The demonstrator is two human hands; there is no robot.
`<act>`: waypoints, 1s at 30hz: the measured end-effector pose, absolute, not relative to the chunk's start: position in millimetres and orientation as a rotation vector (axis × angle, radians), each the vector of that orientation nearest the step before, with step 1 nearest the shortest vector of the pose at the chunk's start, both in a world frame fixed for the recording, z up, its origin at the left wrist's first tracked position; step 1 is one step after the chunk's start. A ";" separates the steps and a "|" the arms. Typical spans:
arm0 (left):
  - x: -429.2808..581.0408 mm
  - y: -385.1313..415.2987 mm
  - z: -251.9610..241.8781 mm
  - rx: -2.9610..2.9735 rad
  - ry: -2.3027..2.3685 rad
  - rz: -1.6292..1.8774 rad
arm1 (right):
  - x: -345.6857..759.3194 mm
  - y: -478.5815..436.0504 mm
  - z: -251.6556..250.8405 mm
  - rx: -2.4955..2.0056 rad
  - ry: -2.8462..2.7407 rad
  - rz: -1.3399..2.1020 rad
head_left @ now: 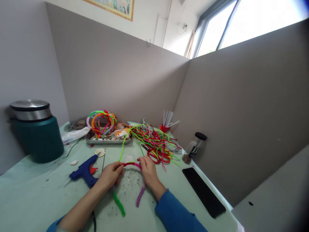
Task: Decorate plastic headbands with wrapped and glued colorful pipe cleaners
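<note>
A fuzzy multicoloured pipe-cleaner band (130, 163) arches between my two hands, red and pink at its top. Its green end hangs below my left hand (112, 175), and its purple end below my right hand (147, 169). The fingers of both hands are pinched on the band. A thin lime-green pipe cleaner (123, 146) runs from near my left fingers up toward the pile. Beside my left forearm lies a blue hot glue gun (84, 170) with an orange-red trigger.
A metal tray (108, 141) of shells and small pieces holds fuzzy coloured rings (102, 122). Right of it are a pipe-cleaner pile (154, 138), red-handled scissors (158, 158), glue sticks (167, 120), a tipped jar (195, 146) and a black slab (204, 191). A teal flask (38, 138) stands left.
</note>
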State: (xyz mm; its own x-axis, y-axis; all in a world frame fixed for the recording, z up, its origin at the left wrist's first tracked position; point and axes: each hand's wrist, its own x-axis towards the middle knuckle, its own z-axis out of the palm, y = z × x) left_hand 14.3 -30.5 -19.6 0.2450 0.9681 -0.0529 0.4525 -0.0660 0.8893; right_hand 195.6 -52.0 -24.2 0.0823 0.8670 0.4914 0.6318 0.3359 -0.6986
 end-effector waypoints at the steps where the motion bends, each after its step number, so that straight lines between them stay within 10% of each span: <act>1: 14.5 -31.5 -18.4 1.708 1.374 0.739 | 195.7 -50.9 -20.5 -1.389 -1.650 0.261; 13: 18.6 -37.0 -20.0 2.079 1.439 0.681 | 178.3 73.3 63.3 -1.633 -2.119 -0.316; 30: 19.9 -41.1 -16.6 2.001 1.503 0.649 | 196.6 161.2 42.3 -1.811 -2.287 -0.369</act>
State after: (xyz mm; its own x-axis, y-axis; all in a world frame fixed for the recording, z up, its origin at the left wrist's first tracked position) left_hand 19.9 -41.1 -16.6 0.2583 0.9646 0.0528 0.6996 -0.2245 0.6783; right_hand 196.6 161.2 42.3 -0.2288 0.9233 0.3084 0.9735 0.2179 0.0699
